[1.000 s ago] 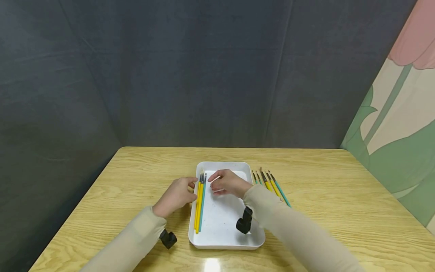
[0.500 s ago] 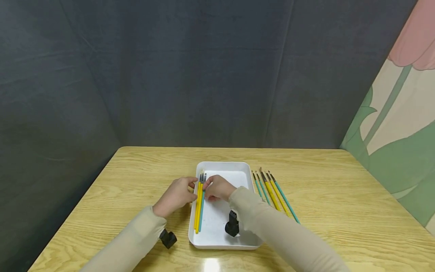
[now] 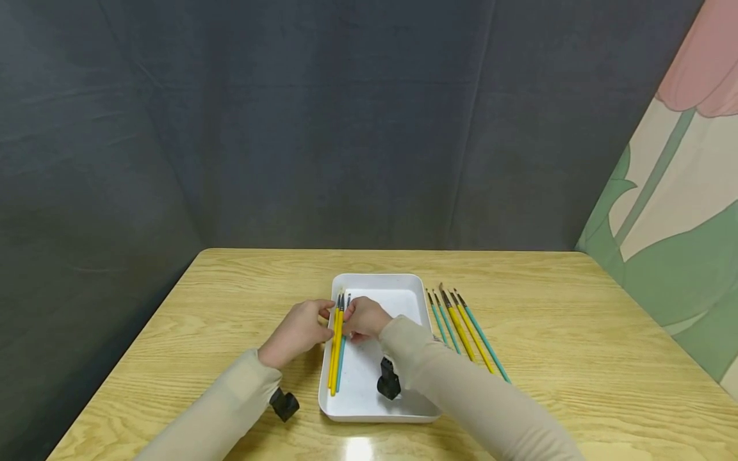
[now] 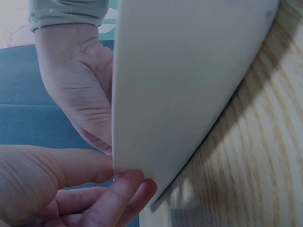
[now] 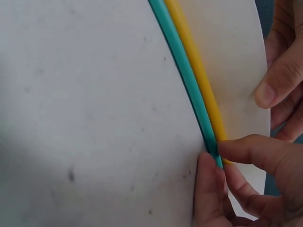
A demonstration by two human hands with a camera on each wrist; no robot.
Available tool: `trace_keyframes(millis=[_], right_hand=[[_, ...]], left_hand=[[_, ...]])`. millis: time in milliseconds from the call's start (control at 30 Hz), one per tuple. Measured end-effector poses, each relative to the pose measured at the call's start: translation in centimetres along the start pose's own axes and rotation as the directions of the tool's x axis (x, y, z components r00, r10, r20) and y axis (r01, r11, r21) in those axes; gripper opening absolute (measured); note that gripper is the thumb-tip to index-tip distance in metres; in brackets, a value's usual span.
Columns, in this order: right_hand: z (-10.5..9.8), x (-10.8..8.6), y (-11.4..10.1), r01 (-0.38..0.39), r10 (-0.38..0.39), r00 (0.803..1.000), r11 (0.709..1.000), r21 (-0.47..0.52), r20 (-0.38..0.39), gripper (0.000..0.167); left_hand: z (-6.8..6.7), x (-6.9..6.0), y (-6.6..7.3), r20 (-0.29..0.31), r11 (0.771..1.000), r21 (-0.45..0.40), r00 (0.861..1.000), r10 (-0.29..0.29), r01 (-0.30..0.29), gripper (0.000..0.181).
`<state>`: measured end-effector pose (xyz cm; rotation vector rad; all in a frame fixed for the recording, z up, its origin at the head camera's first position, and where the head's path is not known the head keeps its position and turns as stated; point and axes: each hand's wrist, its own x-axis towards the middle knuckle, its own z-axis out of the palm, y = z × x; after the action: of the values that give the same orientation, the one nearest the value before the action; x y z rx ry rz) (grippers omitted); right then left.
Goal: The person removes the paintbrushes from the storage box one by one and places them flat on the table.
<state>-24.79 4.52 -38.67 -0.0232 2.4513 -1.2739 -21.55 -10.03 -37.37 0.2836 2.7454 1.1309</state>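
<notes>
A white tray (image 3: 359,389) stands on the table, holding several paintbrushes along its left side. My left hand (image 3: 296,333) grips the tray's left rim; in the left wrist view its fingers (image 4: 120,187) lie against the outer wall. Inside the tray, my right hand (image 3: 366,317) pinches a teal paintbrush (image 3: 341,365) near its upper part. Seen from the right wrist, thumb and fingers close on the teal handle (image 5: 187,78), with a yellow handle (image 5: 199,71) right beside it. Two yellow paintbrushes (image 3: 336,352) lie to the left of the teal one.
Right of the tray, a row of teal and yellow paintbrushes (image 3: 461,326) lies slanted on the wooden table (image 3: 565,333), partly behind the right sleeve. A dark curtain (image 3: 346,128) hangs behind the table, and a flower-printed cloth (image 3: 680,211) hangs at right.
My right hand has moved left and down across the tray and has taken hold of the teal paintbrush. My left hand stays at the rim.
</notes>
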Motion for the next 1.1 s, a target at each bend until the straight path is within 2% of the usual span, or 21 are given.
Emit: trace_keyframes(millis=[233, 400, 600, 800, 967, 1100], right_hand=[[0.3, 0.3, -0.2, 0.008, -0.011, 1.0, 0.993, -0.12, -0.029, 0.024], [0.3, 0.7, -0.4, -0.005, 0.002, 1.0, 0.983, -0.183, -0.014, 0.027], [0.4, 1.0, -0.1, 0.026, -0.029, 0.999, 0.976, -0.215, -0.013, 0.03], [0.0, 0.2, -0.3, 0.049, -0.05, 0.999, 0.981, -0.187, -0.002, 0.031], [-0.6, -0.5, -0.3, 0.042, -0.04, 0.999, 0.993, -0.11, 0.019, 0.026], [-1.0, 0.0, 0.1, 0.012, -0.011, 0.999, 0.999, -0.03, 0.03, 0.027]], left_hand=[[-0.1, 0.1, -0.1, 0.004, 1.0, 0.012, 1.0, 0.002, -0.002, 0.057], [-0.1, 0.2, -0.1, 0.001, 1.0, 0.023, 1.0, 0.005, -0.005, 0.056], [-0.1, 0.2, 0.0, 0.005, 1.0, 0.016, 1.0, -0.002, 0.002, 0.057], [-0.1, 0.2, 0.0, 0.003, 1.0, 0.011, 1.0, 0.005, -0.005, 0.057], [-0.1, 0.1, -0.1, 0.007, 1.0, 0.005, 1.0, 0.0, 0.0, 0.057], [-0.1, 0.1, 0.0, 0.006, 1.0, 0.017, 1.0, -0.008, 0.008, 0.057]])
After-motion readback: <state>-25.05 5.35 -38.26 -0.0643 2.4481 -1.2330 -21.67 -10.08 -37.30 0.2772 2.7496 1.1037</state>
